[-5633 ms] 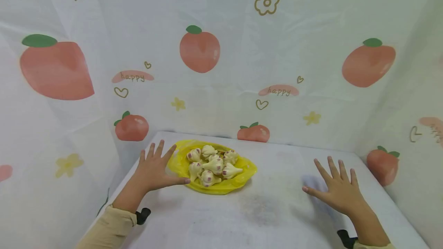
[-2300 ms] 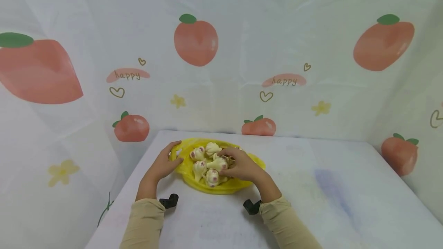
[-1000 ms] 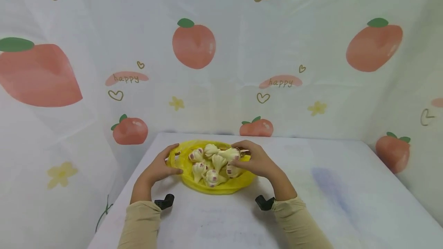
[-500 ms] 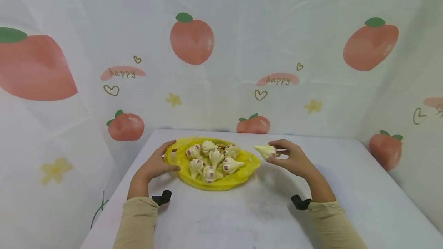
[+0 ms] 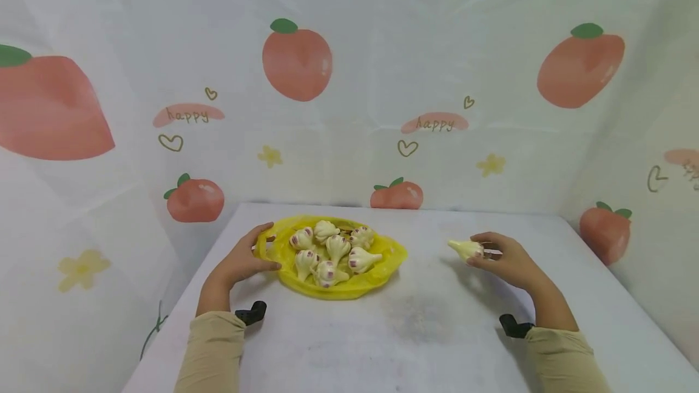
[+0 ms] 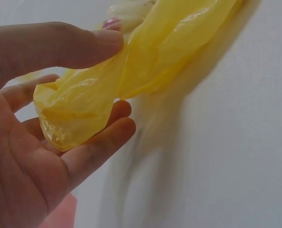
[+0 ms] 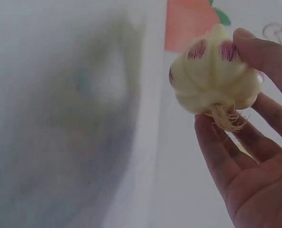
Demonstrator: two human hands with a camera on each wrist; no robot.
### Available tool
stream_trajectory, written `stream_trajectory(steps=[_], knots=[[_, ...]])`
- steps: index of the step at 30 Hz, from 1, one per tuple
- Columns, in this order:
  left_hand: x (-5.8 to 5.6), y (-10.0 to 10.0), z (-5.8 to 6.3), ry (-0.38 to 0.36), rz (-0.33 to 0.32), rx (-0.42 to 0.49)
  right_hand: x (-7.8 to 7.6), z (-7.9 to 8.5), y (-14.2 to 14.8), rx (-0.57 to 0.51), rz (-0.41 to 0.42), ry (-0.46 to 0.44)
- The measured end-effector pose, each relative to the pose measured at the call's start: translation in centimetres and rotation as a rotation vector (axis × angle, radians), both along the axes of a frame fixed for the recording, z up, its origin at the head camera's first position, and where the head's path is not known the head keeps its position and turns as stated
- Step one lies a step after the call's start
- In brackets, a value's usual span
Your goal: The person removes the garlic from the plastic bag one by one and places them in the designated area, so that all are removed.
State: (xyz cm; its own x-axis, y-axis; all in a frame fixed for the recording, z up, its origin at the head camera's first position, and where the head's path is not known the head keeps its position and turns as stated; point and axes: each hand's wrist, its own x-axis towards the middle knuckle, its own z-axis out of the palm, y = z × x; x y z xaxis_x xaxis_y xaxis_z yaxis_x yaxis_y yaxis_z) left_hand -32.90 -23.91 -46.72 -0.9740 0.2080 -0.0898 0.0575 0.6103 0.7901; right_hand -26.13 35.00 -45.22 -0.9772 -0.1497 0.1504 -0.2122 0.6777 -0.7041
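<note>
L hand (image 5: 238,264): half-curled, gripping yel. bag (image 5: 349,292) edge | R hand (image 5: 509,262): pinching garlic (image 5: 466,250), R of bag

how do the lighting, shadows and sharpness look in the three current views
Head: fairly even light, soft shadows on the table; left wrist: dimmer, glints on the yellow bag, soft-edged shadow beside it; right wrist: garlic bulb fairly clear, the picture's left side hazy and blurred.
</note>
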Motion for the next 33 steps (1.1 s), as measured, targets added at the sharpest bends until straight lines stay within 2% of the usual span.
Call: stream_trajectory(steps=[5,14,23,33], knots=[[0.0,0.2,-0.2,-0.012,-0.014,0.003,0.4,-0.4,1.9,0.05,-0.068,-0.023],[-0.3,-0.4,-0.3,-0.015,0.009,0.005,0.2,-0.3,3.2,0.086,-0.106,-0.057],[-0.3,-0.3,0.4,-0.025,0.014,-0.001,-0.4,-0.8,3.5,0.083,-0.099,-0.069],[-0.3,-0.3,-0.1,-0.028,0.011,-0.008,-0.3,-1.4,3.7,0.069,-0.081,-0.087]])
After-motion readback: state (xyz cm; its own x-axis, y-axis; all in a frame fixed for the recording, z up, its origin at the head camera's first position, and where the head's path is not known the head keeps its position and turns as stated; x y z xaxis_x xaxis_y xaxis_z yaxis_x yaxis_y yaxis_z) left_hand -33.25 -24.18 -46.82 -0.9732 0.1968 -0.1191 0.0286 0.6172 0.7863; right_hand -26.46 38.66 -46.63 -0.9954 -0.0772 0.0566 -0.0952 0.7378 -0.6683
